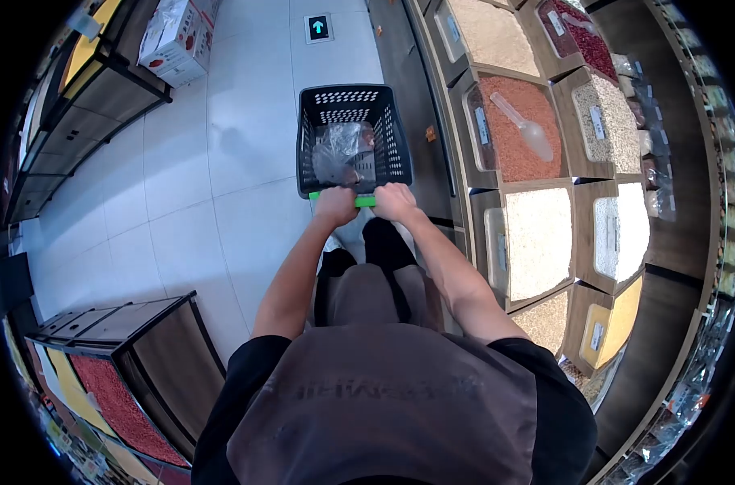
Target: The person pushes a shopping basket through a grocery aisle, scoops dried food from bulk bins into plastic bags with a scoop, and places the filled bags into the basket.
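Note:
Both fists are wrapped round the green handle (365, 201) of a black perforated shopping basket (306, 145). My left hand (336, 204) grips the handle's left part, and my right hand (395, 201) grips its right end. A short stretch of green shows between them. Inside the basket lies clear crinkled plastic packaging (347, 149); its contents are hard to make out. The basket is in front of my legs, over the pale tiled floor.
To the right, wooden bins hold grains, including reddish grain (513, 145) with a clear plastic scoop (533, 139) and white grain (541, 234). A display unit (161, 356) stands at lower left. White cartons (173, 40) sit farther ahead, near a floor arrow sign (319, 29).

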